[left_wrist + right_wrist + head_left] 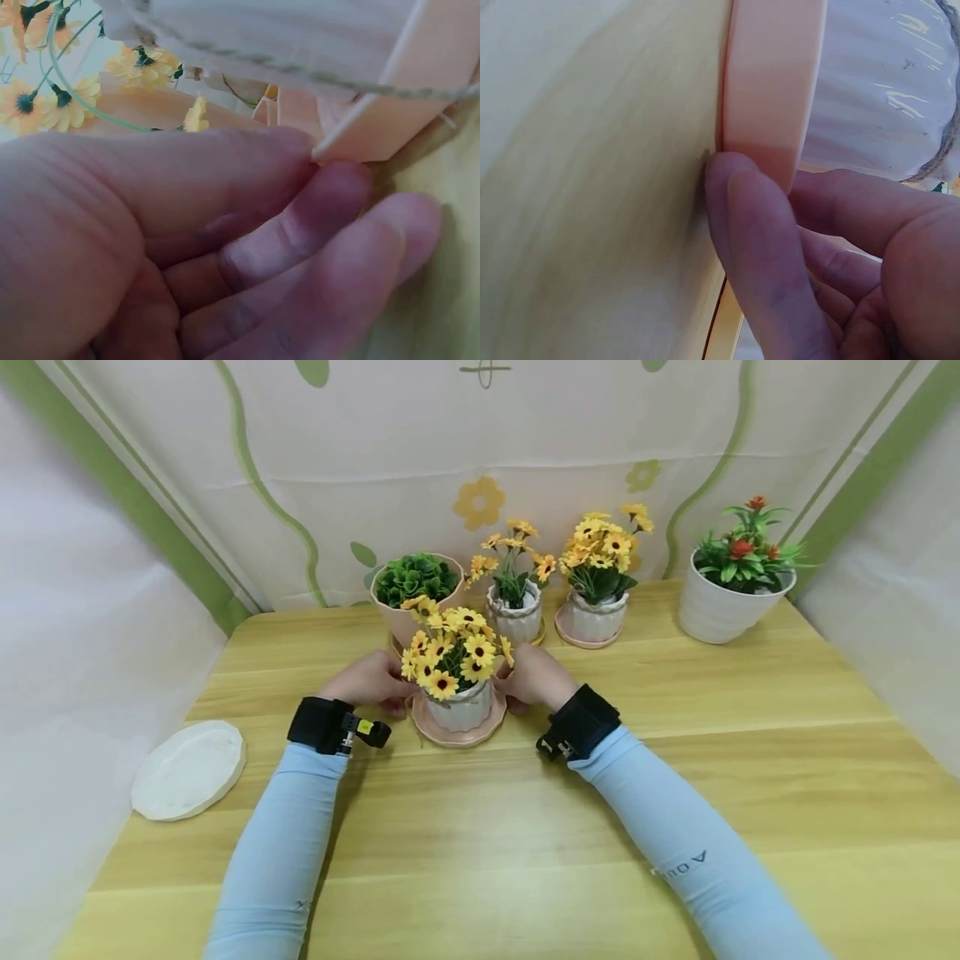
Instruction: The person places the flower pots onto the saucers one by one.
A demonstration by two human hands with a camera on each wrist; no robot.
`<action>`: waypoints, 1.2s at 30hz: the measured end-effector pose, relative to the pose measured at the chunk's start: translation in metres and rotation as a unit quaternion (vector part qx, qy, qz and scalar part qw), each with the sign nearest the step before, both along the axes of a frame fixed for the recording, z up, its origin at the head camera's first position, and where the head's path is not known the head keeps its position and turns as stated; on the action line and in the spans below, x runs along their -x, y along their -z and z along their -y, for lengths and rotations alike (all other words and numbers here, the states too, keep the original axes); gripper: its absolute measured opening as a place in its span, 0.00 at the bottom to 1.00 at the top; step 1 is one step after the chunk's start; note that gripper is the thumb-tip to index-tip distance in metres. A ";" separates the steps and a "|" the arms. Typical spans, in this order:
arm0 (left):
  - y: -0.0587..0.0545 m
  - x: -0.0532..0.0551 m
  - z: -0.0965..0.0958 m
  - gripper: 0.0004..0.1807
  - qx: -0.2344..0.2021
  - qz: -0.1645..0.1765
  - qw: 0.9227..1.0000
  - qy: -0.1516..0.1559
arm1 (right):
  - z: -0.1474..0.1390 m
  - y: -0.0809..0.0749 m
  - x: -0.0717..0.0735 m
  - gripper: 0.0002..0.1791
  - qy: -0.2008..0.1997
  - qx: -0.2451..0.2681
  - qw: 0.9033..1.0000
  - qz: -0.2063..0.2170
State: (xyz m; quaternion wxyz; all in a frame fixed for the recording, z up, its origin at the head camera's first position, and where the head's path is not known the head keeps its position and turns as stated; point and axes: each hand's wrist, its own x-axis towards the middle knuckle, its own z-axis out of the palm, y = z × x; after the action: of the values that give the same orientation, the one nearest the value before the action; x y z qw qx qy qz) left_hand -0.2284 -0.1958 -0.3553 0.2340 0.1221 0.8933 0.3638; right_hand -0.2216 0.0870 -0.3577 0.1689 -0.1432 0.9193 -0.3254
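A pink saucer (pixel 459 741) with a wavy rim is at the middle of the table. On it stands a white ribbed pot (pixel 461 710) full of yellow daisy-like artificial flowers (pixel 442 683). My left hand (pixel 369 681) pinches the saucer's left edge, thumb over the rim and fingertips (pixel 337 187) beneath it. From the other side my right hand (pixel 538 677) grips the saucer's right edge (pixel 772 97) between thumb and fingers, close to the tabletop. A twine cord (pixel 315 75) runs around the pot's upper part.
Behind stand a pink pot (pixel 401 620) of green leaves, two more white pots (pixel 517 620) with yellow flowers on saucers, and at the right a larger white pot (pixel 723 610) with red flowers. A white plate (pixel 189 770) lies at the left table edge. A patterned curtain (pixel 480 435) hangs behind.
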 end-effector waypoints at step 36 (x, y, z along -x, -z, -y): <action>-0.003 -0.003 -0.001 0.10 -0.028 0.032 0.999 0.001 | -0.244 -0.103 -0.032 0.28 0.283 0.140 0.941 -0.120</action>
State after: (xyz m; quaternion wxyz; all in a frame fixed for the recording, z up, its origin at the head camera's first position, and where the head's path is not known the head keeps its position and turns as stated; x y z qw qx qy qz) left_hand -0.2252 -0.1950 -0.3518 0.2598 0.1175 0.8747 0.3920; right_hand -0.1899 0.3306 -0.2552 -0.0635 0.0632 0.8804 -0.4657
